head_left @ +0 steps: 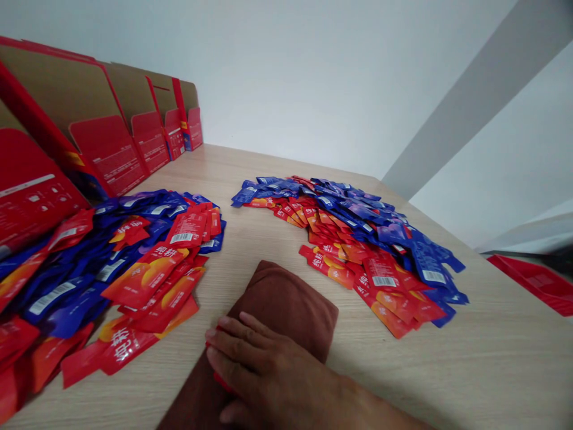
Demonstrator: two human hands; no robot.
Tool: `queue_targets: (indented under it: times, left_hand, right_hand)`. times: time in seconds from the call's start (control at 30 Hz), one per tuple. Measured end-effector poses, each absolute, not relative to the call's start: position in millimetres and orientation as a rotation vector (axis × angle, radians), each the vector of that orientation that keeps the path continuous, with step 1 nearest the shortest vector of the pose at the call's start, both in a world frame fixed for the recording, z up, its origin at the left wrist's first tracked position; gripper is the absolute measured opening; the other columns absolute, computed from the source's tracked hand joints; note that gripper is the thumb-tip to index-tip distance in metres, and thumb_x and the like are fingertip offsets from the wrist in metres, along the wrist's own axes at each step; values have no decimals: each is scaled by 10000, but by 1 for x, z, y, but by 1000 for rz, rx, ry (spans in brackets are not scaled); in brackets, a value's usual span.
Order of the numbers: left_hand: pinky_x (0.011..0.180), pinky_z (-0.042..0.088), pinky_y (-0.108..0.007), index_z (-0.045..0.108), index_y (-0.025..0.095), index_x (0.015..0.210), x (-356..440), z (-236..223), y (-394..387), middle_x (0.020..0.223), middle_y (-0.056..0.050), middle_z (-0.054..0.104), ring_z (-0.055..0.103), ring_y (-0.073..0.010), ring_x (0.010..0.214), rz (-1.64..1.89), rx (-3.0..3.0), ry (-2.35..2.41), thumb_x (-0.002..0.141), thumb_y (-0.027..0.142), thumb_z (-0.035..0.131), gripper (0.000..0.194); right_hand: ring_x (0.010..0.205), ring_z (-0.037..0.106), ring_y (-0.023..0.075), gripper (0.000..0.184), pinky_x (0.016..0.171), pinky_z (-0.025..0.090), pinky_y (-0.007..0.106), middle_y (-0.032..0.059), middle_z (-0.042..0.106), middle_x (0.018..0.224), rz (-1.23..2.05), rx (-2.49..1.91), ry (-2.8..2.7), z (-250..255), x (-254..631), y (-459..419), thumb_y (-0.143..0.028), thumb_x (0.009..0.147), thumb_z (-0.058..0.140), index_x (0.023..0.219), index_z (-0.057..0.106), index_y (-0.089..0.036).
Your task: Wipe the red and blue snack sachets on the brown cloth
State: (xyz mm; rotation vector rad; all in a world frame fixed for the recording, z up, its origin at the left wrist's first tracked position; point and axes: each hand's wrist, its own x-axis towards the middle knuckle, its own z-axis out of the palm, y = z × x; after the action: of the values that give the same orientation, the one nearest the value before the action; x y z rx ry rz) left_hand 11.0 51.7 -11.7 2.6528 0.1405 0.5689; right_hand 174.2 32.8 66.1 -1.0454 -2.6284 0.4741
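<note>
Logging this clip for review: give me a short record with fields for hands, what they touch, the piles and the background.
hands: one hand in view, coming in from the right; which hand it is cannot be told
touching: lies flat on a folded brown cloth, a red packet edge under the fingers
left pile: red and blue packets
right pile: red and blue packets, fanned out
surface: wooden table
background: red cardboard boxes lined up at left

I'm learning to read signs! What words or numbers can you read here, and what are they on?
"绝鲜", as best it reads: big white characters on the red packets in the left pile.
The same characters, smaller, on red packets in the right pile.
Barcode labels on the blue packets: too small to read.
White print on the red boxes: too blurred to read.
</note>
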Motion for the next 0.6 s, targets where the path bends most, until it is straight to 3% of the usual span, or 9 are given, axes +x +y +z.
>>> queue_targets:
  times: [0.07,0.17,0.23,0.27,0.3,0.33,0.43,0.53,0.6]
  left_hand:
    - [698,593,-301,825,351,930,24,-33,87,962,5,731,721,-191,893,607,2668,273,879,153,675,253]
    - [706,568,-308,824,265,1125,70,-49,116,1046,-50,745,694,-224,946,692,2705,488,829,202,671,340]
    - [590,486,-279,794,202,1246,117,-47,115,1124,-115,752,699,-252,987,804,2708,1303,879,261,597,421]
    - [541,453,-294,738,110,1379,143,-43,109,1236,-207,738,714,-302,1029,788,2670,1473,909,296,569,533]
    - [523,453,-318,679,24,1453,169,-38,103,1316,-292,707,725,-351,1063,754,2616,1641,902,268,542,618]
    - [616,533,-349,687,54,1458,192,-33,96,1378,-279,693,720,-359,1164,626,2453,1998,872,186,524,623]
    - [837,605,-403,804,53,1213,236,-22,82,1264,-249,727,683,-361,1230,578,2401,2059,777,97,584,491]
    - [587,502,-256,775,100,1284,232,-15,77,1297,-219,718,692,-284,1164,646,2431,1939,954,208,513,435]
    - [478,411,-217,746,108,1300,210,-10,76,1357,-229,696,703,-256,1124,664,2472,1883,1002,182,398,464]
  right_hand:
    - [1746,259,239,623,1452,173,421,137,417,1819,439,-1147,-2582,65,182,42,-433,1217,548,1721,469,-77]
    - [1725,328,299,573,1432,281,518,169,464,1790,344,-1350,-2463,59,201,60,-334,1179,608,1698,526,-105]
    - [1711,354,352,562,1399,358,581,194,478,1777,284,-1471,-2392,56,213,71,-259,1146,618,1684,554,-108]
    - [1702,370,375,558,1384,384,601,208,482,1771,259,-1522,-2364,56,218,74,-229,1133,603,1674,565,-96]
    - [1692,388,394,558,1372,402,612,225,486,1766,241,-1564,-2345,57,222,75,-200,1118,587,1662,574,-75]
    - [1680,410,406,569,1363,416,613,240,490,1761,230,-1598,-2333,58,225,75,-168,1094,578,1652,579,-54]
    - [1649,467,407,668,1332,467,598,251,476,1770,218,-1660,-2324,65,229,70,-71,983,585,1651,573,-57]
    - [1675,415,427,701,1298,489,653,254,413,1805,162,-1659,-2298,73,229,61,-41,955,554,1655,571,-87]
    - [1702,362,422,669,1311,457,681,261,383,1818,147,-1562,-2242,80,227,55,-36,978,509,1640,584,-88]
